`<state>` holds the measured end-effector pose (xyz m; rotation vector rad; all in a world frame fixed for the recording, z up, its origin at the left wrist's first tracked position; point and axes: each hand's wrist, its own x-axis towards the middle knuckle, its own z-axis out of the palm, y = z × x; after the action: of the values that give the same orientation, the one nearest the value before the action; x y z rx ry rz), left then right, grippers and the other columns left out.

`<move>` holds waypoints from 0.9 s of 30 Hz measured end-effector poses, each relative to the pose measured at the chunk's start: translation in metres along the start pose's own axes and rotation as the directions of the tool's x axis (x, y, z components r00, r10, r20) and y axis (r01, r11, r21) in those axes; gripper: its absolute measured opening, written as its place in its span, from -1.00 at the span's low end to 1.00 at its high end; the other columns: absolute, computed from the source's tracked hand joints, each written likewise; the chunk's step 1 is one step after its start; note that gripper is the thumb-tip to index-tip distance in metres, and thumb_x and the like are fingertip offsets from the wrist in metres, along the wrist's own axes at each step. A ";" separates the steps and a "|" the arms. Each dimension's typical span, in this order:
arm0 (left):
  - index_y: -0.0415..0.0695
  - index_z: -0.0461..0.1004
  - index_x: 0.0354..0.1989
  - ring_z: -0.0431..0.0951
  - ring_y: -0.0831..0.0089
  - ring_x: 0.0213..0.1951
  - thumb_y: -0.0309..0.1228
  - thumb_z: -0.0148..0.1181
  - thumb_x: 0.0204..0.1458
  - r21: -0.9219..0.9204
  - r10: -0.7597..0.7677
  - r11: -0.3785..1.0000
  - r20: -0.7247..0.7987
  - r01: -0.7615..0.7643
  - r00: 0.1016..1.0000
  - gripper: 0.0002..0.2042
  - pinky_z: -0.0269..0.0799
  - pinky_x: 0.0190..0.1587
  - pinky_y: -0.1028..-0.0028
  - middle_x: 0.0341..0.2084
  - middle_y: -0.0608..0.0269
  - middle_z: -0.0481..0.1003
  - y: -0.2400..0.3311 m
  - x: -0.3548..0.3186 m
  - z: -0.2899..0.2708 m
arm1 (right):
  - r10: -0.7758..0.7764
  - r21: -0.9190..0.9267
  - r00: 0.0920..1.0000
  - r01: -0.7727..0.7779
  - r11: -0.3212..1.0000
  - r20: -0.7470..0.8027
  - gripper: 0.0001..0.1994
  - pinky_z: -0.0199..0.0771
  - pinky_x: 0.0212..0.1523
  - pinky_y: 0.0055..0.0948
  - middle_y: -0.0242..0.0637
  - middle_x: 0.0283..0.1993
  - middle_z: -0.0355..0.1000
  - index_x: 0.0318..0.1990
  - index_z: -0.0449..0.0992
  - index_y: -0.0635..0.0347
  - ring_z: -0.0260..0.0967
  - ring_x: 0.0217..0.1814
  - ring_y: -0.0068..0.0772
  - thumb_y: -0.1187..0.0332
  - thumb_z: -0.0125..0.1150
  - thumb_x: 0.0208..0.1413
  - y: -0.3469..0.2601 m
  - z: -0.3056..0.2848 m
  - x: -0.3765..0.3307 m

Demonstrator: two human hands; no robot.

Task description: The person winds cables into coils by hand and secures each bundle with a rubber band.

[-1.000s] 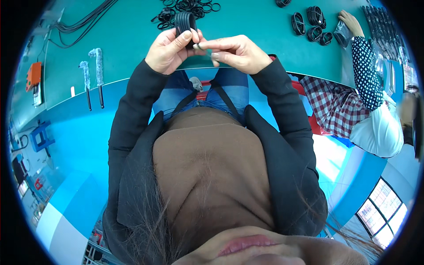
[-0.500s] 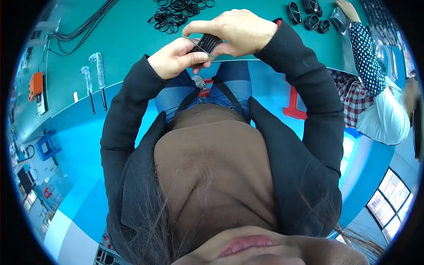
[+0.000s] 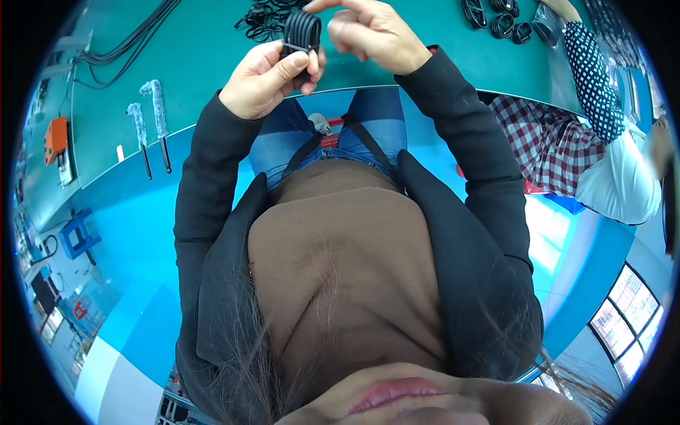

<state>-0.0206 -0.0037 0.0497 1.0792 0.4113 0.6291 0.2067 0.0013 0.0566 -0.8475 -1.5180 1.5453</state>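
A coiled black cable (image 3: pixel 302 30) stands upright in my left hand (image 3: pixel 263 74), just above the near edge of the green table. My left thumb and fingers are closed round its lower part, and a thin band crosses the coil near my thumb. To the right of the coil is my right hand (image 3: pixel 379 35), its index finger stretched toward the top of the coil and the other fingers half bent and slightly blurred. I see nothing held in it. Whether its fingertip touches the coil, I cannot tell. Behind the coil lies a pile of thin black loops (image 3: pixel 261 20).
Several coiled black cables (image 3: pixel 502 25) lie at the far right near a co-worker's hand (image 3: pixel 561 8). On the left are loose black cables (image 3: pixel 131 44), two tools with wrapped heads (image 3: pixel 159 117) and an orange device (image 3: pixel 56 139). The green table's (image 3: pixel 439 81) near edge curves before me.
My right hand has come off the coil and moved slightly right. My left hand has raised the coil away from me and turned it upright. The co-worker's body has shifted left.
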 end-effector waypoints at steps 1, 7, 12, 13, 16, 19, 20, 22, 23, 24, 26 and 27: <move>-0.26 0.41 -0.29 0.39 0.51 -0.37 -0.27 0.03 0.19 0.005 -0.021 1.000 0.036 0.021 0.999 -0.75 0.36 -0.28 0.55 -0.28 0.18 0.40 -0.001 0.001 0.000 | -0.056 -0.184 0.997 0.066 0.981 0.059 -0.73 0.30 -0.43 -0.65 -0.36 -0.44 0.40 -0.01 0.33 0.32 0.30 -0.46 -0.69 0.53 -0.01 0.11 -0.007 0.004 0.002; -0.27 0.42 -0.22 0.48 0.41 -0.21 -0.27 0.00 0.21 -0.021 -0.072 0.997 0.057 0.073 0.996 -0.74 0.46 -0.18 0.47 -0.16 0.08 0.43 -0.011 0.003 -0.001 | 0.082 -0.053 0.997 -0.082 0.995 0.004 -0.84 0.35 -0.55 -0.61 -0.29 -0.48 0.46 -0.16 0.38 0.40 0.38 -0.55 -0.63 0.52 -0.02 0.12 -0.018 0.028 0.017; -0.28 0.41 -0.17 0.49 0.38 -0.14 -0.30 -0.05 0.23 -0.030 -0.053 0.998 0.087 0.056 0.995 -0.74 0.49 -0.13 0.43 -0.17 0.11 0.44 -0.014 0.005 -0.010 | 0.175 -0.051 0.974 -0.184 0.982 -0.143 -0.88 0.33 -0.67 -0.56 -0.27 -0.63 0.42 -0.24 0.39 0.41 0.35 -0.71 -0.54 0.53 -0.03 0.12 -0.007 0.031 0.016; -0.28 0.41 -0.17 0.49 0.38 -0.14 -0.30 -0.05 0.23 -0.040 -0.066 0.997 0.098 0.070 0.993 -0.74 0.49 -0.13 0.43 -0.17 0.11 0.44 -0.014 0.006 -0.011 | 0.177 -0.046 0.972 -0.186 0.981 -0.154 -0.88 0.33 -0.68 -0.55 -0.26 -0.63 0.42 -0.24 0.39 0.42 0.35 -0.71 -0.53 0.53 -0.04 0.13 -0.005 0.032 0.016; -0.23 0.40 -0.17 0.49 0.35 -0.13 -0.22 -0.02 0.21 0.058 -0.131 0.990 0.071 0.127 0.989 -0.72 0.50 -0.12 0.39 -0.19 0.09 0.44 -0.017 0.006 -0.010 | -0.099 -0.319 0.984 0.046 0.947 -0.151 -0.87 0.35 -0.65 -0.47 -0.17 -0.62 0.42 -0.28 0.42 0.36 0.37 -0.71 -0.44 0.51 -0.01 0.06 0.000 0.033 0.016; -0.28 0.38 -0.12 0.48 0.31 -0.06 -0.23 -0.01 0.21 0.085 -0.182 0.980 0.024 0.180 0.983 -0.69 0.46 -0.02 0.33 -0.14 0.06 0.44 -0.022 0.005 -0.007 | -0.323 -0.565 0.942 0.216 0.796 -0.094 -0.87 0.37 -0.61 -0.38 -0.09 -0.57 0.43 -0.32 0.46 0.31 0.40 -0.70 -0.35 0.50 0.01 -0.02 0.000 0.031 0.017; -0.29 0.37 -0.10 0.46 0.28 -0.01 -0.24 0.00 0.20 0.008 -0.140 0.990 -0.022 0.140 0.990 -0.68 0.42 0.03 0.29 -0.11 0.03 0.43 -0.023 0.003 -0.007 | -0.118 -0.483 0.982 0.033 0.875 -0.148 -0.87 0.37 -0.61 -0.38 -0.10 -0.57 0.44 -0.32 0.46 0.31 0.40 -0.70 -0.36 0.51 0.00 -0.01 -0.001 0.028 0.016; -0.31 0.34 -0.01 0.44 0.31 0.03 -0.32 0.04 0.18 -0.159 -0.069 0.986 -0.070 0.057 0.995 -0.68 0.37 0.12 0.22 -0.07 0.08 0.43 -0.024 -0.002 -0.009 | 0.049 -0.430 0.979 -0.132 0.893 -0.199 -0.87 0.36 -0.63 -0.40 -0.13 -0.59 0.43 -0.32 0.45 0.32 0.38 -0.71 -0.38 0.52 -0.02 -0.01 -0.004 0.024 0.014; -0.31 0.34 -0.01 0.44 0.31 0.03 -0.32 0.04 0.18 -0.149 -0.090 0.986 -0.076 0.078 0.993 -0.68 0.37 0.12 0.22 -0.07 0.08 0.43 -0.023 -0.004 -0.011 | 0.047 -0.427 0.979 -0.131 0.895 -0.200 -0.87 0.36 -0.63 -0.40 -0.13 -0.59 0.43 -0.32 0.45 0.32 0.38 -0.71 -0.38 0.52 -0.02 -0.01 -0.006 0.023 0.012; -0.31 0.34 -0.02 0.44 0.30 0.04 -0.33 0.05 0.18 -0.115 -0.057 0.993 -0.143 0.041 0.988 -0.69 0.38 0.12 0.20 -0.09 0.07 0.43 -0.024 -0.006 -0.012 | 0.083 -0.415 0.974 -0.166 0.895 -0.211 -0.86 0.36 -0.64 -0.41 -0.14 -0.60 0.43 -0.31 0.45 0.32 0.37 -0.72 -0.39 0.52 -0.02 -0.01 -0.008 0.021 0.012; -0.29 0.37 -0.09 0.47 0.26 0.01 -0.38 0.07 0.16 0.005 -0.045 0.999 -0.220 0.047 0.975 -0.76 0.45 0.05 0.21 -0.12 0.06 0.44 -0.026 -0.007 -0.014 | 0.094 -0.416 0.976 -0.170 0.893 -0.199 -0.86 0.34 -0.66 -0.41 -0.18 -0.62 0.42 -0.32 0.45 0.33 0.34 -0.74 -0.41 0.53 -0.03 -0.02 -0.010 0.020 0.011; -0.29 0.37 -0.09 0.47 0.26 0.01 -0.38 0.07 0.16 -0.008 -0.036 0.999 -0.217 0.036 0.976 -0.76 0.45 0.05 0.21 -0.12 0.06 0.44 -0.027 -0.007 -0.015 | 0.094 -0.417 0.976 -0.169 0.893 -0.195 -0.86 0.34 -0.66 -0.41 -0.18 -0.62 0.42 -0.32 0.45 0.33 0.34 -0.74 -0.41 0.53 -0.03 -0.02 -0.010 0.020 0.011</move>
<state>-0.0279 -0.0071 0.0190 1.0002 0.6174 0.7181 0.1850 0.0011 0.0688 -1.3256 -1.7320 1.2014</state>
